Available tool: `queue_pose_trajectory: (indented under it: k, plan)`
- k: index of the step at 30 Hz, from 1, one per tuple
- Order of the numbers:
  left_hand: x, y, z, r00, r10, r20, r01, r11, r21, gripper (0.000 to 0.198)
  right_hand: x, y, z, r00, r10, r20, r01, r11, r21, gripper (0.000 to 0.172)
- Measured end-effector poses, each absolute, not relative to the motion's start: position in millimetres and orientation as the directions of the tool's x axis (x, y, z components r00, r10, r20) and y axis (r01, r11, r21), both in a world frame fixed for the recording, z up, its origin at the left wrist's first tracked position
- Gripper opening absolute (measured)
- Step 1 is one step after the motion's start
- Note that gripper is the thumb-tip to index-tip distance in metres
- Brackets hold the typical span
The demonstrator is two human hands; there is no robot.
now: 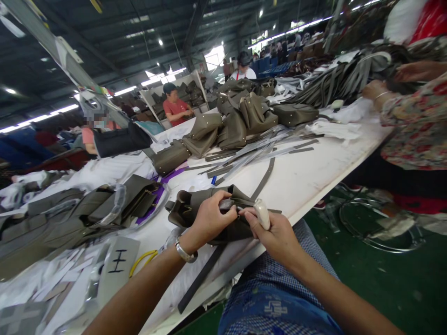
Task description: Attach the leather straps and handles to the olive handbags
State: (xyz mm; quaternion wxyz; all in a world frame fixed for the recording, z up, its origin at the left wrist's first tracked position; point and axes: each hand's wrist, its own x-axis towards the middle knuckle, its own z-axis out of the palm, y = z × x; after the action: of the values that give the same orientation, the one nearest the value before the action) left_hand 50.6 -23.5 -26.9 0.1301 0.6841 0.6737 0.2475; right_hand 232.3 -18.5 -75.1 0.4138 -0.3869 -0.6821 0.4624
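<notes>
An olive-grey handbag (188, 207) lies on the white table in front of me. My left hand (213, 214), with a silver bracelet at the wrist, pinches the upper edge of the bag. A small greyish piece shows between its thumb and forefinger; its kind is unclear. My right hand (274, 232) is closed around a tool with a thick whitish handle (261, 214). The tool's thin front part points toward my left fingers at the bag, and its tip is hidden. A dark strap (202, 279) reaches from under the bag toward the table's near edge.
Olive-grey bags are piled farther back (240, 116) and at the left (115, 204). Loose strips (265, 179) lie beyond my hands. Yellow-handled scissors (143, 260) rest near my left forearm. A co-worker's floral sleeve (415, 125) is at the right, near a metal stool (380, 246).
</notes>
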Motion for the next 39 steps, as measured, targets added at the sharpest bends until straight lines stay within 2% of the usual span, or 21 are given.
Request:
queue_pose_trajectory:
  k: [7, 16, 21, 23, 26, 28, 30, 33, 36, 39]
  plan:
    - [55, -35, -29, -0.004, 0.966, 0.257, 0.854, -0.13, 0.503, 0.025, 228, -25, -68, -0.337, 0.912, 0.233, 0.159, 0.298, -0.941, 0.032]
    - [59, -44, -25, 0.032, 0.958, 0.286, 0.841, -0.18, 0.511, 0.023, 223, -30, -70, -0.286, 0.952, 0.106, 0.076, 0.133, -0.988, 0.033]
    - [58, -46, -25, 0.032, 0.961, 0.275, 0.86, -0.167, 0.483, 0.018, 219, -25, -73, -0.365, 0.917, -0.162, -0.114, -0.217, -0.969, 0.042]
    - [57, -47, -25, 0.036, 0.962, 0.271, 0.865, -0.166, 0.473, 0.018, 217, -25, -76, -0.348, 0.93, -0.116, -0.093, -0.157, -0.983, 0.039]
    - [56, -47, -24, 0.026, 0.968, 0.251, 0.868, -0.147, 0.474, 0.021, 216, -27, -79, -0.322, 0.936, 0.143, 0.063, 0.172, -0.983, 0.025]
    - [56, -47, -24, 0.017, 0.972, 0.236, 0.866, -0.132, 0.482, 0.021, 216, -27, -79, -0.354, 0.912, 0.208, 0.118, 0.264, -0.957, 0.022]
    - [56, -46, -23, 0.014, 0.974, 0.226, 0.863, -0.126, 0.488, 0.018, 214, -25, -79, -0.357, 0.919, 0.169, 0.116, 0.223, -0.968, 0.024]
    - [56, -46, -22, 0.011, 0.977, 0.215, 0.863, -0.117, 0.491, 0.015, 209, -24, -79, -0.323, 0.946, 0.031, 0.054, 0.051, -0.997, 0.033]
    - [55, -44, -21, 0.003, 0.98, 0.199, 0.862, -0.103, 0.496, 0.016, 208, -20, -80, -0.278, 0.96, 0.032, -0.033, 0.024, -0.999, 0.032]
    - [50, -37, -18, -0.007, 0.99, 0.142, 0.844, -0.07, 0.531, 0.02, 220, -6, -78, -0.434, 0.9, -0.046, -0.123, -0.11, -0.986, 0.031]
